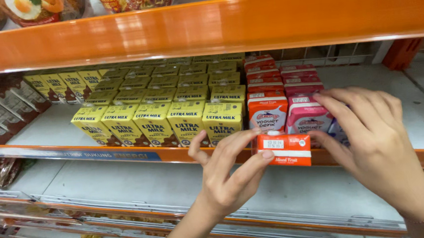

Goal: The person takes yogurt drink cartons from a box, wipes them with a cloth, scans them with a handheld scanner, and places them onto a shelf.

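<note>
the left hand (225,174) pinches a small orange drink carton (283,150) by its end — light, stiff, best gripped on flat sides — while the right hand (370,143), beside the carton, rests fingers on the pink cartons (305,115).

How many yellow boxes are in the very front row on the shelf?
5. The yellow cartons stand side by side along the shelf's orange front edge, left of the orange cartons. More rows sit behind, partly hidden.
</note>
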